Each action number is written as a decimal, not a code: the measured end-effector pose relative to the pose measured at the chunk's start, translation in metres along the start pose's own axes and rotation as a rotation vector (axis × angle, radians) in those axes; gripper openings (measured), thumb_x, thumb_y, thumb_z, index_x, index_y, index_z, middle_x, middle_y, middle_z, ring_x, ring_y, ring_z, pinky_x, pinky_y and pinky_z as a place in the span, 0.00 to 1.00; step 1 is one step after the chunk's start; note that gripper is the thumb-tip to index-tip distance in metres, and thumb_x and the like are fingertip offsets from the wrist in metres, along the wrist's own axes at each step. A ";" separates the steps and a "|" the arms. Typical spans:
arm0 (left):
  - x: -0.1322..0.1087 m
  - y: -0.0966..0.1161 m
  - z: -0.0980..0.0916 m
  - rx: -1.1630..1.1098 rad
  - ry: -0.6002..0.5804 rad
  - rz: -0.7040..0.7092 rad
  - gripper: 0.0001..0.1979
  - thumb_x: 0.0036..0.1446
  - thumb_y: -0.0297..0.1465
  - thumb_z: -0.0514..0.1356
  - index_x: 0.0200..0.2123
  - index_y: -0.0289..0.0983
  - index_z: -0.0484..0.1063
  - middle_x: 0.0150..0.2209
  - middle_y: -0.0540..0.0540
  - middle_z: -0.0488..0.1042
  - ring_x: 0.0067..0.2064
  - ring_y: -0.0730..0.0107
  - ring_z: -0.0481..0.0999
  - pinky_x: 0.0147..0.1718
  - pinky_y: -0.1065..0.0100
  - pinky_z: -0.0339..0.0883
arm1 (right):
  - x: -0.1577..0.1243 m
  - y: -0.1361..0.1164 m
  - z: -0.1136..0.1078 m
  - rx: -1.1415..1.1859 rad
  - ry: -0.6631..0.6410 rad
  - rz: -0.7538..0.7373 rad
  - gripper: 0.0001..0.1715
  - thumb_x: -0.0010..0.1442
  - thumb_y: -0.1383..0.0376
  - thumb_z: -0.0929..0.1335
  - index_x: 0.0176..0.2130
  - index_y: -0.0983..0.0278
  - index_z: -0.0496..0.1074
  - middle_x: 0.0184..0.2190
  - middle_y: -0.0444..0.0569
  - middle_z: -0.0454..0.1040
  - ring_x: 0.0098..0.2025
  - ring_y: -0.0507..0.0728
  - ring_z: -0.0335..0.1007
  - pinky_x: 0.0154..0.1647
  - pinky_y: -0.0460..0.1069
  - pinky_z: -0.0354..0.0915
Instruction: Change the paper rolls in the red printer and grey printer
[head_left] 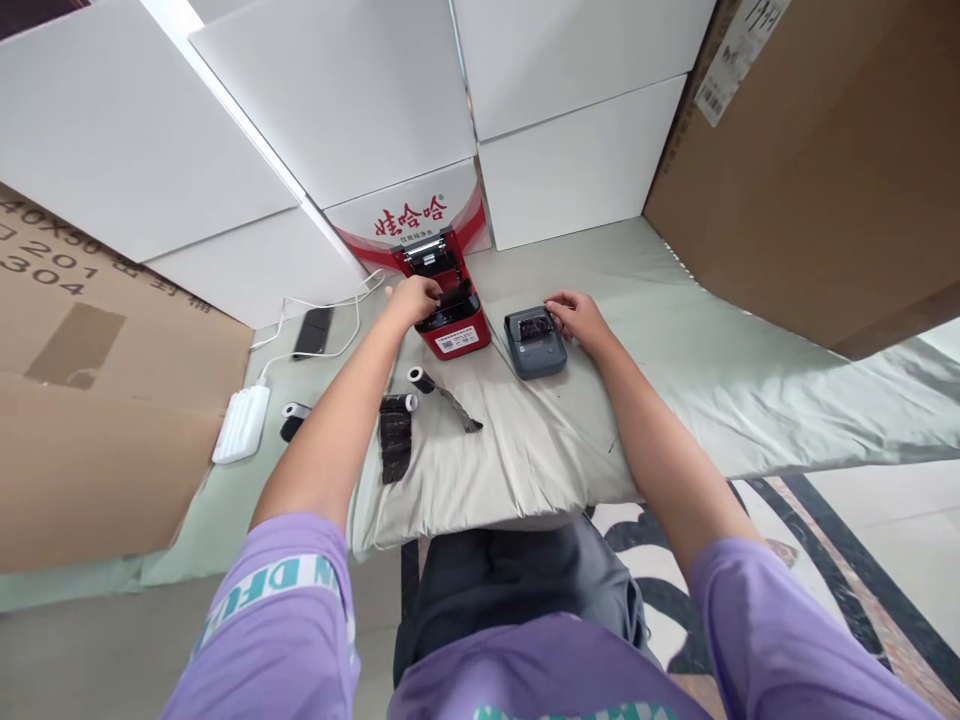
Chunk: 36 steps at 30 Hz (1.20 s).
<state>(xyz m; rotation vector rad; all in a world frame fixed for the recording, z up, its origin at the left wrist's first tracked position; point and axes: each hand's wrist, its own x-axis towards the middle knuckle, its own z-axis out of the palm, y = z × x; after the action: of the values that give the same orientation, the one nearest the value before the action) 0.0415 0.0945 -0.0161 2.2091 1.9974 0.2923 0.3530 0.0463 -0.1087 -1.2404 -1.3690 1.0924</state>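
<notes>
A red label printer (455, 330) stands on the cloth-covered table with its lid (427, 252) raised. My left hand (415, 300) reaches over its left side, fingers bent together at a dark roll (454, 295) inside; what they pinch is hidden. To the right sits a smaller dark grey portable printer (536, 352) with a dark window on top. My right hand (577, 318) grips its upper right edge between thumb and fingers. In front of the red printer lie a small black roll (421, 379) with a crumpled dark strip (459, 408) trailing off and another black ribbon roll (396, 440), partly unrolled.
Left of my forearm are a third small roll (296, 412), a white power strip (242, 424) with a cable, and a black phone (313, 332). White boxes (330, 90) line the back. Large cardboard boxes stand at left (112, 430) and right (810, 190).
</notes>
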 end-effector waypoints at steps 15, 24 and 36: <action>-0.015 0.016 -0.031 -0.022 0.378 0.127 0.23 0.61 0.32 0.56 0.59 0.44 0.72 0.63 0.41 0.71 0.67 0.47 0.62 0.63 0.48 0.51 | 0.000 -0.002 0.001 0.004 0.006 0.014 0.14 0.57 0.56 0.72 0.38 0.63 0.73 0.23 0.44 0.69 0.18 0.49 0.59 0.15 0.47 0.54; -0.028 0.016 -0.033 0.101 0.332 0.119 0.23 0.64 0.31 0.53 0.60 0.44 0.74 0.62 0.43 0.74 0.63 0.51 0.66 0.62 0.49 0.52 | -0.001 -0.001 0.000 0.014 0.015 -0.003 0.12 0.56 0.58 0.71 0.38 0.64 0.74 0.22 0.43 0.68 0.18 0.50 0.59 0.14 0.47 0.54; -0.067 0.025 -0.026 0.138 0.165 0.181 0.22 0.69 0.37 0.48 0.51 0.41 0.80 0.50 0.42 0.82 0.54 0.53 0.78 0.53 0.58 0.64 | -0.001 -0.001 0.001 0.006 0.023 -0.009 0.14 0.55 0.57 0.71 0.37 0.64 0.74 0.20 0.42 0.66 0.17 0.50 0.57 0.15 0.48 0.53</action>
<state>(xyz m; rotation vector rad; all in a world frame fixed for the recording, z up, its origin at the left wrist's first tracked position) 0.0525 0.0248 0.0123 2.5352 1.9529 0.3795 0.3519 0.0451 -0.1078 -1.2375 -1.3525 1.0720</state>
